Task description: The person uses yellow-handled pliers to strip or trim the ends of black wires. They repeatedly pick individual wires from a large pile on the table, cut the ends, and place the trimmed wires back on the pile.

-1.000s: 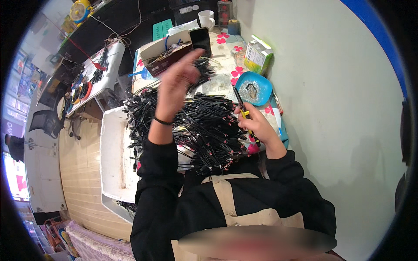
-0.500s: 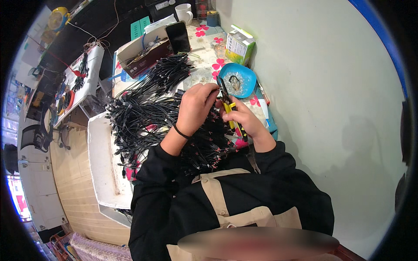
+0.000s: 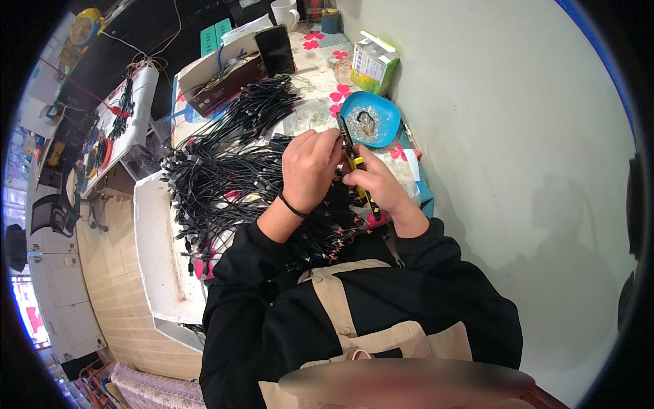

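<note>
My right hand [image 3: 380, 180] grips wire-stripping pliers [image 3: 349, 144] with dark jaws and black and yellow handles, their jaws pointing away from me. Beside the jaws, the closed fingertips of my left hand [image 3: 310, 167] pinch something small that I cannot make out. Under and around my left hand spreads a large pile of black cables [image 3: 225, 174], many with plugs on their ends. Reddish wire ends [image 3: 334, 245] show close to my body. Just beyond the pliers, a blue bowl [image 3: 390, 112] holds small pale scraps.
A green and white carton [image 3: 373, 65] stands by the wall at right. At the back are an open box [image 3: 225, 88], a black phone-like slab [image 3: 276, 51] and a white mug [image 3: 285, 13]. A white foam box [image 3: 151, 252] sits along the left table edge.
The pliers' handles have come closer together in my right hand. My left hand stays at the jaws, turned slightly. The whole view has shifted a little.
</note>
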A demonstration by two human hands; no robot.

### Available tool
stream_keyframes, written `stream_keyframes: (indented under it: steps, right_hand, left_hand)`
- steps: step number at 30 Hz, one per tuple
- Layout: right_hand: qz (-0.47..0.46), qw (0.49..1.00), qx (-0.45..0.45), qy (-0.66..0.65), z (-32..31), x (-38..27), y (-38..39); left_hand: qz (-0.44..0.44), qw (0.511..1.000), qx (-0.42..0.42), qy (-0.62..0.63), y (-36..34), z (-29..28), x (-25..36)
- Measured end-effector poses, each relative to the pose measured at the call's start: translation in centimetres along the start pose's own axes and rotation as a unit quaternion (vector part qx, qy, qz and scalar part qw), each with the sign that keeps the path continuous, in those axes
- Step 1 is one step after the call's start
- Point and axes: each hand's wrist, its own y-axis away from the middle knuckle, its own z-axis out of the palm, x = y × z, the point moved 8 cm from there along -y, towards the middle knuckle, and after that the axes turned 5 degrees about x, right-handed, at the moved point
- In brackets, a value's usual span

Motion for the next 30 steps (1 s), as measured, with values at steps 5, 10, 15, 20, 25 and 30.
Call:
stream_keyframes:
  steps: [5, 10, 15, 20, 25, 30]
  right_hand:
    - [-0.007, 1.0, 0.0, 0.026, -0.4, -0.1, 0.0]
    - [0.0, 0.997, -0.008, 0.072, -0.8, 0.5, -0.4]
    - [0.038, 0.998, 0.019, 0.044, -1.7, 1.9, -0.7]
    - [0.098, 0.994, 0.025, -0.051, -4.1, 2.6, -0.8]
    - [0.073, 0.996, 0.031, -0.044, -4.8, 2.6, -1.1]
    - [0.071, 0.997, 0.017, -0.003, -4.3, 2.5, -0.6]
  left_hand:
    - [0.021, 1.0, -0.01, -0.002, 0.1, 0.3, 0.4]
    - [0.007, 1.0, -0.024, 0.007, 0.3, 0.7, 0.1]
    - [-0.046, 0.995, -0.084, 0.021, -0.2, 1.4, -0.7]
    - [-0.069, 0.926, -0.338, 0.154, 1.2, 2.0, -1.7]
    - [-0.083, 0.98, -0.178, -0.042, -4.6, 3.5, -13.2]
    - [-0.083, 0.934, -0.192, -0.289, -5.4, 8.6, -23.7]
